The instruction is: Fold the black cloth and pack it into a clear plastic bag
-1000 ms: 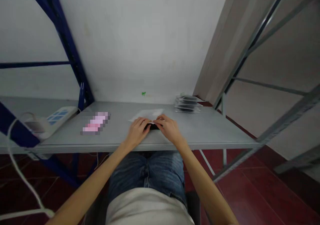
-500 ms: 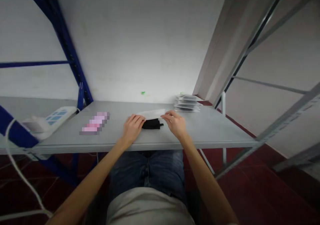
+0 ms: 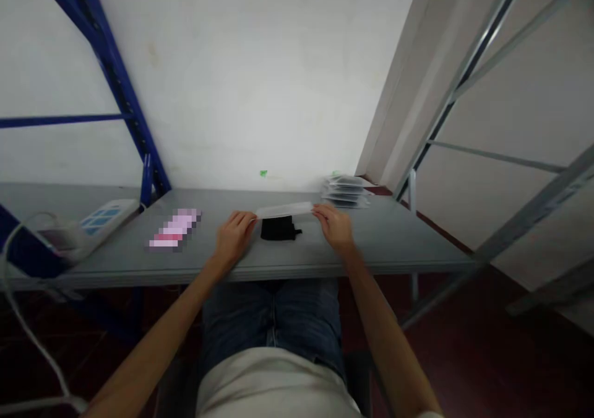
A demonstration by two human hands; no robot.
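Note:
Between my two hands stretches a whitish, see-through strip that looks like a plastic bag (image 3: 284,210). My left hand (image 3: 234,235) pinches its left end, and my right hand (image 3: 335,226) pinches its right end. Just below it on the grey table (image 3: 394,238) lies a small black item (image 3: 277,228), perhaps folded cloth, with a short tab on its right side. Neither hand touches the table's front edge visibly. Whether the black item is partly under or inside the plastic I cannot tell.
At the back right stands a stack of flat clear packets (image 3: 346,192) with dark contents. A blurred-out pink object (image 3: 176,227) lies on the left. Further left are a white power strip (image 3: 104,217) and a cable (image 3: 37,337). Blue rack posts (image 3: 125,90) and grey metal frames (image 3: 445,108) flank the table.
My hands have moved apart, pulling the plastic bag taut between them. More of the black item now shows on the table.

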